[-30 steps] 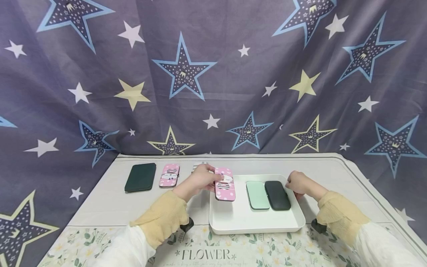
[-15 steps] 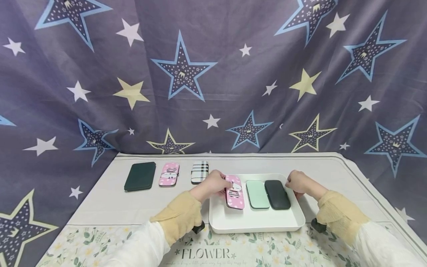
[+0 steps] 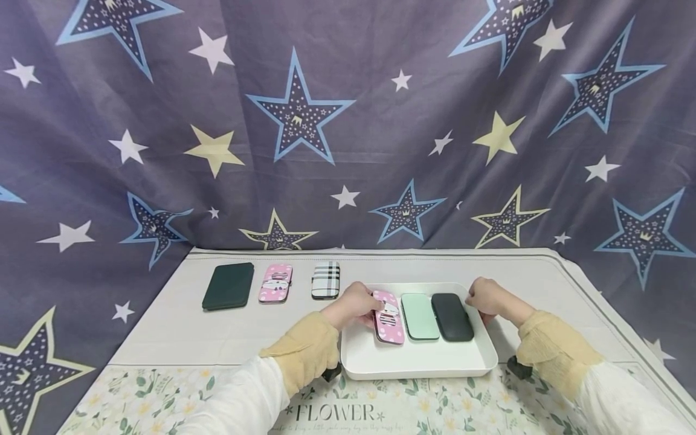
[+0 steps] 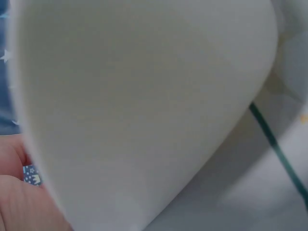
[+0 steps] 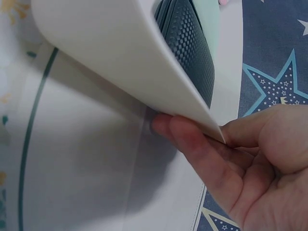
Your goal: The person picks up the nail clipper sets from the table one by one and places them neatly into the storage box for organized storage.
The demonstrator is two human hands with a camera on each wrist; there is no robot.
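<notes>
Inside the white tray, my left hand holds a slim pink polka-dot case by its left edge. The case leans slightly beside a mint-green case and a black case, which lie flat side by side. In the left wrist view the tray wall hides the case, and only part of the left hand shows. My right hand pinches the tray's right rim between thumb and fingers. From the right wrist, the black case shows a woven texture behind that rim.
Left of the tray, a dark green case, another pink polka-dot case and a plaid case lie in a row on the table. A floral mat covers the near side. A star-patterned curtain hangs behind.
My left hand has carried the pink case rightward and down into the tray, towards the mint-green case, uncovering the plaid case. My right hand stays on the rim.
</notes>
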